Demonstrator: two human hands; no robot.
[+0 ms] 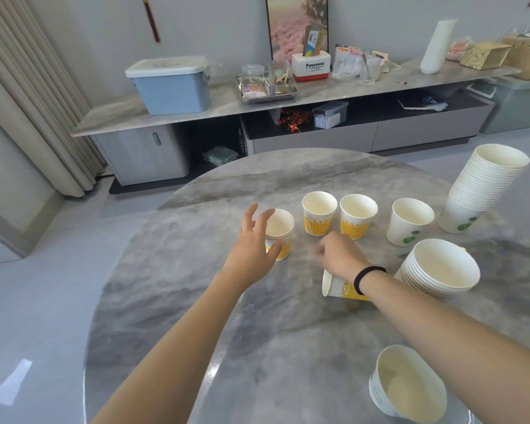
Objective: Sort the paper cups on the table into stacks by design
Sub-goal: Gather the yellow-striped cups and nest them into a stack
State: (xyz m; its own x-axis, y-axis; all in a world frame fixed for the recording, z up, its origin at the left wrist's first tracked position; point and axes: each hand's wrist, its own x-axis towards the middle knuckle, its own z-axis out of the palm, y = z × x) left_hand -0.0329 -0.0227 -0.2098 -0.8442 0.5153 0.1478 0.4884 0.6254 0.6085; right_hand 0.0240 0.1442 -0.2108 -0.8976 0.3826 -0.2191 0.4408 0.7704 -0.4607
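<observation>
On the round grey marble table (196,301), my left hand (253,244) is spread open beside a short stack of yellow-striped cups (280,232), thumb against its lower wall. My right hand (338,252) hovers with fingers loosely curled and holds nothing. Two single yellow-striped cups (318,214) (357,215) stand upright behind it. Another yellow-striped cup (340,287) lies on its side under my right wrist. A green-leaf cup (409,221) stands to the right, next to a tall stack of green-leaf cups (484,188). A shorter stack (441,267) stands nearer.
A single white cup (407,384) with small print sits near the table's front right edge. Behind the table runs a long low cabinet (172,117) carrying a blue lidded box (172,84), a tray of jars and other clutter. A curtain (28,102) hangs at the left.
</observation>
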